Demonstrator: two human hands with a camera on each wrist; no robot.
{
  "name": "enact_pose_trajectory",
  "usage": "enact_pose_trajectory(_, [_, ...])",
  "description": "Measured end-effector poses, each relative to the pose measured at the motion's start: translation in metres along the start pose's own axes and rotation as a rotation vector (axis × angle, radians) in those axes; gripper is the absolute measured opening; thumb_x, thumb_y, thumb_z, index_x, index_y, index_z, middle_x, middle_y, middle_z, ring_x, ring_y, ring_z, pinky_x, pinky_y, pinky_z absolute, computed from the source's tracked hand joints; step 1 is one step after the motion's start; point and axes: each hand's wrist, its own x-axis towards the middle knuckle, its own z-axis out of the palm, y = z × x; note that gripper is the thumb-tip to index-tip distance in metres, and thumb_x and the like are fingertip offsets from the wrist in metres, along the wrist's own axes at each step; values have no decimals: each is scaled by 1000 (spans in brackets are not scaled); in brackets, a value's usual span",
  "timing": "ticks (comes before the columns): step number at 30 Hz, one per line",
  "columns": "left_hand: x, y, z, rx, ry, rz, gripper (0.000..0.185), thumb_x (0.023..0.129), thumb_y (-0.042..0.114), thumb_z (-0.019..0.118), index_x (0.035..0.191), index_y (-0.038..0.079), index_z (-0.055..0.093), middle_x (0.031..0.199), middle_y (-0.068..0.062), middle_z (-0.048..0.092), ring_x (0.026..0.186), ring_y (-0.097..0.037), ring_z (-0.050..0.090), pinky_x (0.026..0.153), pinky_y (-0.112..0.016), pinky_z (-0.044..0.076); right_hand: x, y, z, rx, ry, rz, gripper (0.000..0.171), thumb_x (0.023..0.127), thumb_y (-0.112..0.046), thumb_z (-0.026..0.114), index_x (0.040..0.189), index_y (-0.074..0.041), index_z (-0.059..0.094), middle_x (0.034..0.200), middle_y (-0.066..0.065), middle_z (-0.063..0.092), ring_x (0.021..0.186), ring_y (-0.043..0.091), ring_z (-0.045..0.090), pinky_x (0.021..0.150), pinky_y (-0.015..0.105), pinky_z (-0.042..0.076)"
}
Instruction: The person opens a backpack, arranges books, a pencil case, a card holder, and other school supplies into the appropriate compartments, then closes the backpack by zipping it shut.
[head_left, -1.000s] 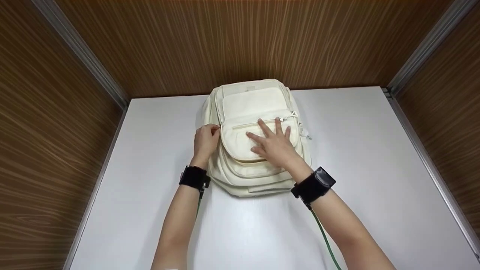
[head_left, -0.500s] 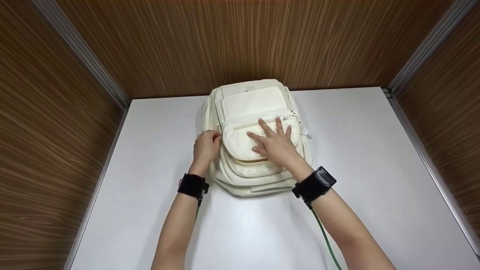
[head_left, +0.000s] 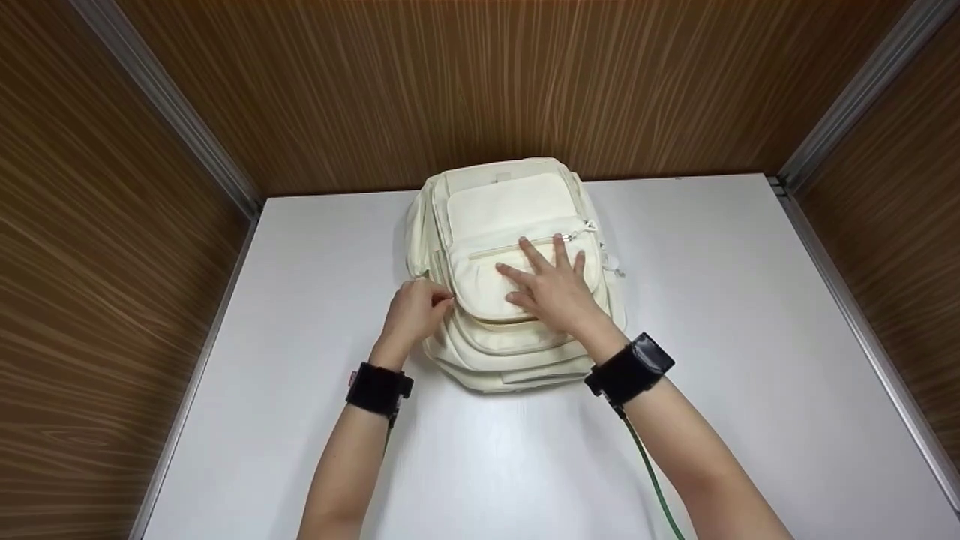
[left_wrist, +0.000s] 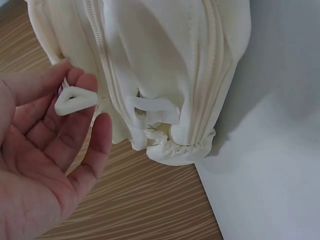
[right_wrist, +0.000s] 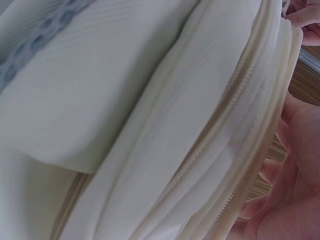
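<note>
- No text, label, brand, number or sign can be read in any of the three views.
- The cream backpack (head_left: 514, 270) shows plain fabric and zips only; a small tab at its 12 o'clock edge carries no print that can be made out.
- The black wrist bands (head_left: 628, 367) show no readable marking; a small pale spot on the left band, at about 9 o'clock, is too small to read.
- The white surface (head_left: 750, 337) and the wooden walls (head_left: 450, 82) bear no writing.
- The white zip pull (left_wrist: 75, 100) between the left hand's fingers is blank.
</note>
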Motion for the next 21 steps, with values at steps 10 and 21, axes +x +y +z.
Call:
enact_pose_trajectory(10, [-5,5,-7,-85,-205,57,9,84,2,70,82,6,79,70,3,68,61,-10,57,58,-27,47,0,1,2,-10,2,0,53,97,-57,47,148,-44,38,163,5,10,139,58,-3,101,78,3])
enact_pose_trajectory(21, [-8,24,3,-51,-316,203,7,83,2,72,82,6,79,65,5,64,55,-7,52,54,-25,43,-1,1,3,-20,16,-7,54,96,-57,49,148,-44,39,163,5,10,139,58,-3,100,78,3])
